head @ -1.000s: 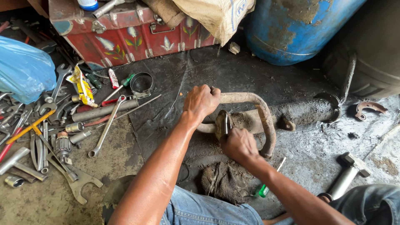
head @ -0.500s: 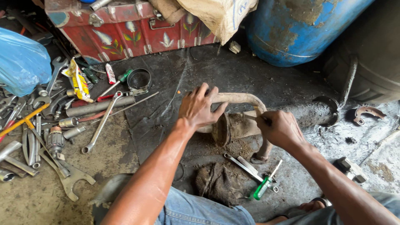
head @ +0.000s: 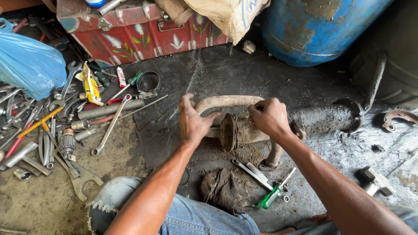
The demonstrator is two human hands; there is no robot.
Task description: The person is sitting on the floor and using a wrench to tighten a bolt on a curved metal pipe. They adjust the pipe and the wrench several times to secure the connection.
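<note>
Left hand [head: 193, 122] half open, fingers spread, palm resting against rusty bent exhaust pipe [head: 226, 101] on dark floor mat [head: 174, 113]. Right hand [head: 270, 117] clenched around pipe beside the flange [head: 227, 132]. Green screwdriver [head: 272, 195] lies near

A dirty concrete floor [head: 39, 209] with a dark greasy mat [head: 226, 74] laid over its middle. On the bare floor at left lie scattered spanners [head: 109, 126], pliers and a blue plastic bag [head: 28, 65]. On the mat rest a rusty bent exhaust pipe [head: 226, 101], a green-handled screwdriver [head: 271, 196] and a grimy rag [head: 224, 189]
</note>
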